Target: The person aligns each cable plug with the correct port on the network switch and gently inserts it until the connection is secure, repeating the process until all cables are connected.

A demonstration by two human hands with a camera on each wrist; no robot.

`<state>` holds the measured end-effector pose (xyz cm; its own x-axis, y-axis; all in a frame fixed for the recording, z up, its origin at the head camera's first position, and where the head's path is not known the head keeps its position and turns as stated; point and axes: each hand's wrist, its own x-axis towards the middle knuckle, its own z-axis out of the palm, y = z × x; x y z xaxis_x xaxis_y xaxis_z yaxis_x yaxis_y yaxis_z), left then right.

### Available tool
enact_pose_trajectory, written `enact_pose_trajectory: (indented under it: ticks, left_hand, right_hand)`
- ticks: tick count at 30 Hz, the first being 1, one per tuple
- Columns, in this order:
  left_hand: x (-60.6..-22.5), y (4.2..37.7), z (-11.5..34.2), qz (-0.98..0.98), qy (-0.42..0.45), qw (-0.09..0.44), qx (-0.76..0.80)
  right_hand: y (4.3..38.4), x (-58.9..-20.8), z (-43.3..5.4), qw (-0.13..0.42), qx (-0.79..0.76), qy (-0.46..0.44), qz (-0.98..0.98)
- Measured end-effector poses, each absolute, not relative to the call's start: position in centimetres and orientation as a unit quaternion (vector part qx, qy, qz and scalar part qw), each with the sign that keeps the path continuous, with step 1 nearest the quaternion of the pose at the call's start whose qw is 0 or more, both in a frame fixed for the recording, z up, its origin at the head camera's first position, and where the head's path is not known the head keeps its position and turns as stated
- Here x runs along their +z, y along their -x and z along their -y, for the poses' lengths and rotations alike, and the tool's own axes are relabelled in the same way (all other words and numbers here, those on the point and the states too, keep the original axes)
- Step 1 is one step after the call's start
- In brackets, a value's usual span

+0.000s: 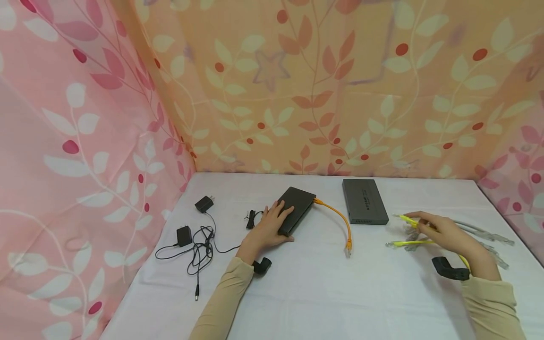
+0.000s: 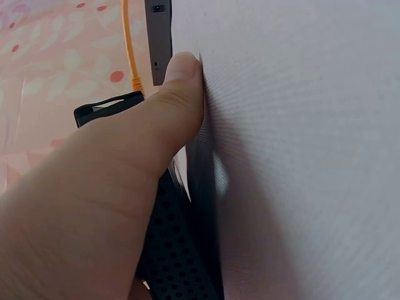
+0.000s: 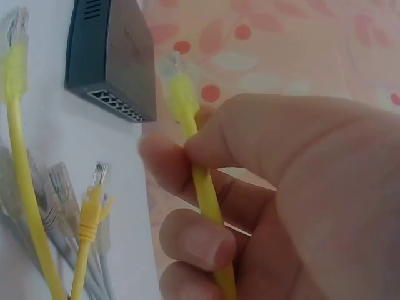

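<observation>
My left hand [image 1: 269,224] rests on a flat black network box [image 1: 301,200], its fingers spread across the top. In the left wrist view its thumb [image 2: 181,69] lies straight along the box's vented side [image 2: 172,244]. An orange network cable [image 1: 337,212] runs from the box's far right corner, its other plug lying on the cloth. My right hand [image 1: 446,233] pinches a yellow network cable [image 3: 206,194] just behind its clear plug, held above the table. Below it are another yellow plug end [image 3: 14,75], a smaller yellow plug [image 3: 89,215] and several grey cables [image 1: 484,231].
A dark grey network switch [image 1: 365,203] lies between the hands, farther back. At the left are two black power adapters [image 1: 184,236] with a tangled cord [image 1: 204,252]. A small tied black cord [image 1: 250,219] lies beside the left hand. Patterned curtains [image 1: 272,94] border the white-covered table [image 1: 331,302].
</observation>
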<state>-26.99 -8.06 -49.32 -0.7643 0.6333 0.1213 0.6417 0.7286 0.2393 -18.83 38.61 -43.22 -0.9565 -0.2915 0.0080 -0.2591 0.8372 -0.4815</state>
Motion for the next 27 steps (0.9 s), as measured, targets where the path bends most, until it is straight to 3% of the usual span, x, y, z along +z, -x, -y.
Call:
enact_pose_trajectory:
  ticks: [8, 16, 27]
  left_hand:
    - [-49.3, 27.1, 8.0, 0.93, 0.342, 0.012, -0.132]
    - [-49.4, 27.2, 7.9, 0.932, 0.339, 0.008, -0.129]
    - [-49.5, 27.0, 8.0, 0.932, 0.337, 0.013, -0.135]
  right_hand:
    - [18.6, -42.3, -36.4, 0.028, -0.262, 0.122, -0.957]
    - [19.0, -42.5, -34.1, -0.066, -0.262, 0.092, -0.958]
    - [19.8, -42.9, -30.9, -0.124, -0.288, 0.04, -0.949]
